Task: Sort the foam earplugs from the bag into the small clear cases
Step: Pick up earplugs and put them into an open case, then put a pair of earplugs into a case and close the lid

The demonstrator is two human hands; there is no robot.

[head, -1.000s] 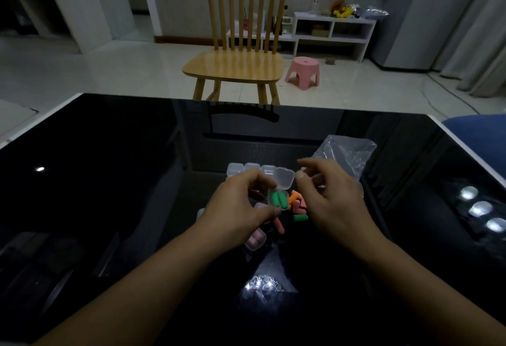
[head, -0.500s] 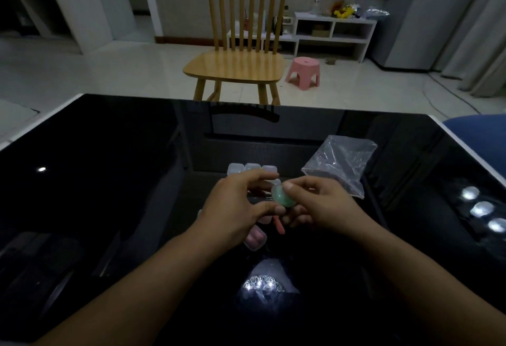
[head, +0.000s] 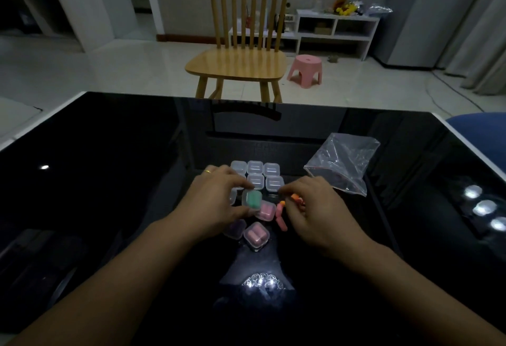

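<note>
Between the two hands, on the glossy black desk (head: 109, 181), sits the cluster of small clear cases. The left hand (head: 216, 203) pinches a closed case holding green earplugs (head: 252, 199) between thumb and fingertips, at the desk surface or just above it; I cannot tell which. The right hand (head: 317, 211) curls its fingers around orange earplugs (head: 297, 198), with a few more loose orange earplugs (head: 280, 218) lying just left of it. Beyond the fingertips stand five empty cases (head: 256, 174), packed touching in two rows. Toward the person from the green case lie a pink-filled case (head: 266, 210), a second pink-filled case (head: 256, 235) and, half under the left hand, a purplish case (head: 235, 228). The crumpled clear bag (head: 342, 162) lies beyond and to the right of the right hand, apart from the cases.

Left of the left hand the desk runs wide and bare to its white edge; right of the right hand there is less room before the right edge, where lamp reflections glare. The far edge lies well beyond the cases, with a wooden chair (head: 238, 63) behind it.
</note>
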